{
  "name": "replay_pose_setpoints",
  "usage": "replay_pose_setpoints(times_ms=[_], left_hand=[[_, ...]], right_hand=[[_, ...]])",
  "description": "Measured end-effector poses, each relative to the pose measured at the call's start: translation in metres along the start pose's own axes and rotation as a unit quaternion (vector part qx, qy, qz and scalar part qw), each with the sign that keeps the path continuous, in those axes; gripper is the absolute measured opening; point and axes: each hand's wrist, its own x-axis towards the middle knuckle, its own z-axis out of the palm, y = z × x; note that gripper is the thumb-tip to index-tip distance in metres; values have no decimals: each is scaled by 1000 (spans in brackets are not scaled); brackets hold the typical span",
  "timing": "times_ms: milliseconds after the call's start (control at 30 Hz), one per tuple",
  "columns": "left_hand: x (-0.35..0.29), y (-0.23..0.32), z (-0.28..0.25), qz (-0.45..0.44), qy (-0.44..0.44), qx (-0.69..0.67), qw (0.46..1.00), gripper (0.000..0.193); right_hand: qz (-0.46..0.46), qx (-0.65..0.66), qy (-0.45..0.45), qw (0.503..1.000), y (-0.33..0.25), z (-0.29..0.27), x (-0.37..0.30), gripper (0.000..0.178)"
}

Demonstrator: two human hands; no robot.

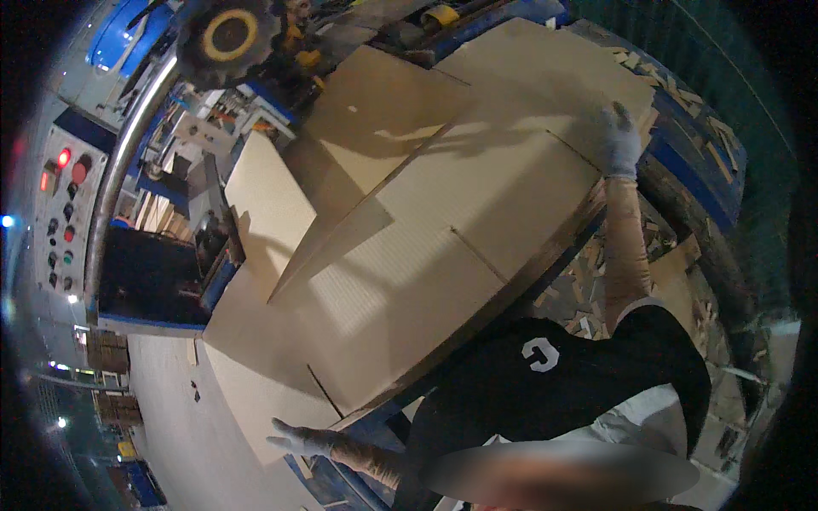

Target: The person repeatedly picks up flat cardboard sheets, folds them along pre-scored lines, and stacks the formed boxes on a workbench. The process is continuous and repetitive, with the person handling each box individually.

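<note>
A large slotted cardboard sheet lies across the machine table in front of me, with several dark slots cut in from its near edge and flaps standing up at its far left side. My left hand, in a pale glove, lies at the sheet's near left corner, its fingers stretched out and apart. At the far right end, my right hand, gloved too, rests flat on the cardboard near its edge, fingers extended. The undersides of both hands are hidden.
A control panel with buttons and a lit red lamp stands at the left. A dark wheel with a yellow ring sits on machinery at the back. Cardboard scraps litter a blue ledge at the right. Brown stacks stand on the far-left floor.
</note>
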Motion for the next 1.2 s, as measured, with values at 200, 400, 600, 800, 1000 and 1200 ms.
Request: replay_pose_setpoints(times_ms=[200,400,600,800,1000,1200], left_hand=[[11,18,-41,78,56,-268,959,63],[69,-25,-30,166,-125,-446,871,46],[52,-1,-72,-98,-126,-414,896,40],[34,32,-75,-26,-128,-400,907,34],[1,45,-18,144,-161,-361,907,27],[-55,72,-30,214,-381,-292,851,39]], right_hand=[[159,433,103,881,24,-30,52,27],[171,423,-125,881,-37,-36,94,34],[146,307,-157,927,-82,-124,47,40],[-125,174,-42,976,-101,-150,-3,35],[-311,49,-109,943,-103,-82,-80,30],[-535,-129,-384,741,-134,-85,-154,45]])
